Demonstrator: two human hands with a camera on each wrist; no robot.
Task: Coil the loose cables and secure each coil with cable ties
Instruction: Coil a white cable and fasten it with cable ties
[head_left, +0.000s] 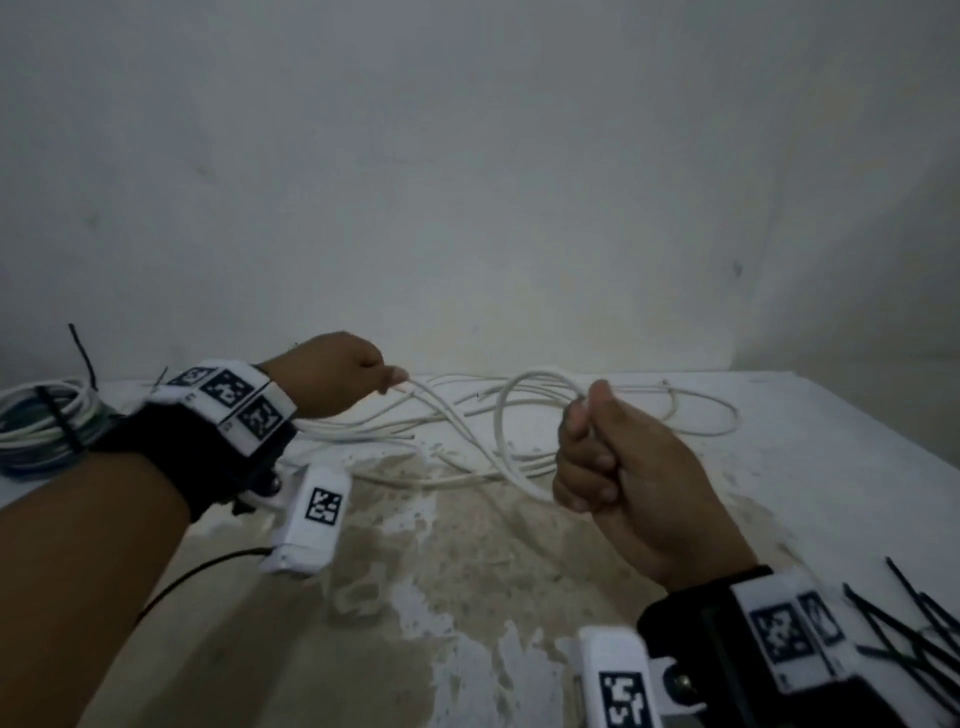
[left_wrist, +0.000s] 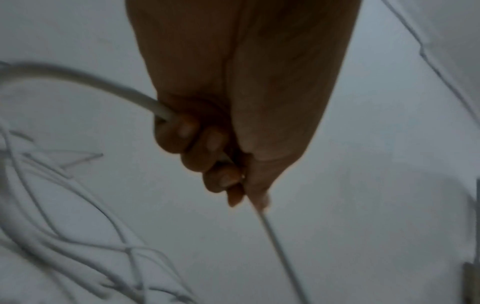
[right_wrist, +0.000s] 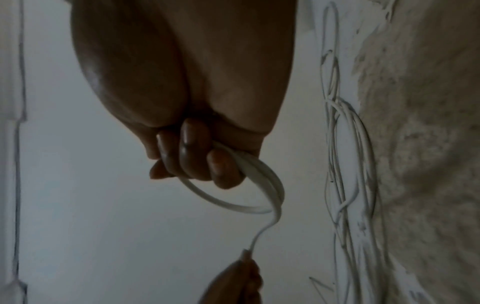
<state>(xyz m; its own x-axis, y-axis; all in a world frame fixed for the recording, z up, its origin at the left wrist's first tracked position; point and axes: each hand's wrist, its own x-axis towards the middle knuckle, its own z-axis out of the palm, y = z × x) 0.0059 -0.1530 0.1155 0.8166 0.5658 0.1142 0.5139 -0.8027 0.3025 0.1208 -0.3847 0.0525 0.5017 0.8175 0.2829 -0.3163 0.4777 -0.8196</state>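
Nearest, at 5 o'clock: loose black plastic cable ties (head_left: 919, 631) lie in a heap on the white, stained counter (head_left: 467, 597), none of them in use.
Right hand: the right hand (head_left: 618, 467) is fisted round a small first loop of thin white cable (head_left: 501, 431), fingers curled tight over it.
Left hand: at 9 o'clock the left hand (head_left: 337, 382) pinches the same cable further along between thumb and curled fingers, the strand running between the two hands.
Done, by my reckoning: one bundle of white and grey cable (head_left: 47, 426) at far 9 o'clock, already coiled and cinched with a black tie.
In hand: this coil looks barely begun.
Left to do: the tangle of loose white cables (head_left: 623, 410) at 12 o'clock on the counter wants winding, then tying.
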